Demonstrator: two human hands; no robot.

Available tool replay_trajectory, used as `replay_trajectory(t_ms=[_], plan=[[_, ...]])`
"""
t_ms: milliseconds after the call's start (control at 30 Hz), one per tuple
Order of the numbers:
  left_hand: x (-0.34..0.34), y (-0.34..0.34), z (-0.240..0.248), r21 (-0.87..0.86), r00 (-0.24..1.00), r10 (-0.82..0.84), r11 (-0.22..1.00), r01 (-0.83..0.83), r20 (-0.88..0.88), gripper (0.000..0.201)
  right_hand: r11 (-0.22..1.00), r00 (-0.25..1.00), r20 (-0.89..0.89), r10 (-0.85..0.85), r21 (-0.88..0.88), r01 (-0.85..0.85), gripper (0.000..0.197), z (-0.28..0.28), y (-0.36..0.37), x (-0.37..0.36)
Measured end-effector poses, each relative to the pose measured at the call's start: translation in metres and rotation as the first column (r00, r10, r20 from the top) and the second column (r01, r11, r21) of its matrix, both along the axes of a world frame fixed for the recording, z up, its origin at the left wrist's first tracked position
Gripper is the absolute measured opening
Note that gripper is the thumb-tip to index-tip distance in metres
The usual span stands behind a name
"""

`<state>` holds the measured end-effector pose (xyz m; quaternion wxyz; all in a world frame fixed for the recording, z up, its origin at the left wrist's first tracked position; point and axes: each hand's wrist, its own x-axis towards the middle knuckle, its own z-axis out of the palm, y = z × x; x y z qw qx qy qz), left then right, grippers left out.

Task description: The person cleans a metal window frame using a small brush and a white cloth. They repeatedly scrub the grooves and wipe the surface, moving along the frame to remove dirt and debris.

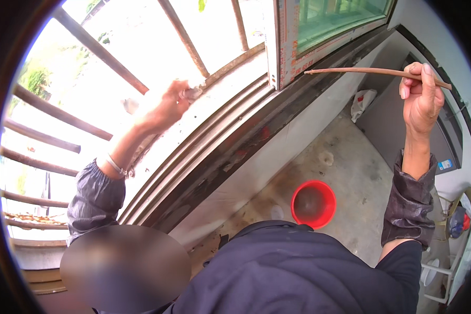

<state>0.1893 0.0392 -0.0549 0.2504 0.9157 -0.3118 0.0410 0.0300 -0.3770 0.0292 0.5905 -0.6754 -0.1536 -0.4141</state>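
At far right, outstretched right hand (424, 103) with stick (369, 69)

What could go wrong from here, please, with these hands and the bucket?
The pale object in the left hand might slip out between the bars. The long stick in the right hand could perhaps knock the window frame, since its tip points that way. The red bucket stands on the floor, so a careless step may tip it.

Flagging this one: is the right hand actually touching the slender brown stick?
Touching. The head view shows the slender brown stick passing through the grip of the right hand, a short end jutting out beyond it.
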Motion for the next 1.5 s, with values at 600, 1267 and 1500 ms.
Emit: replay_trajectory(t_ms=[600,1267,1500], plan=[[-0.061,-0.056,0.044,-0.203,0.923,-0.315,0.941,0.272,-0.222,0.018,0.995,0.994,-0.022,0.104,0.012,-0.104,0.029,0.007,0.018,0.007],[-0.027,-0.026,0.049,0.261,0.880,-0.075,0.964,-0.056,0.468,0.011,0.971,0.971,-0.049,0.234,0.061,-0.231,0.031,0.008,0.022,0.004],[-0.014,-0.053,0.007,-0.155,0.958,-0.130,0.973,0.174,0.257,0.022,0.962,0.962,-0.047,0.267,0.075,-0.264,0.032,0.014,0.037,0.011]])
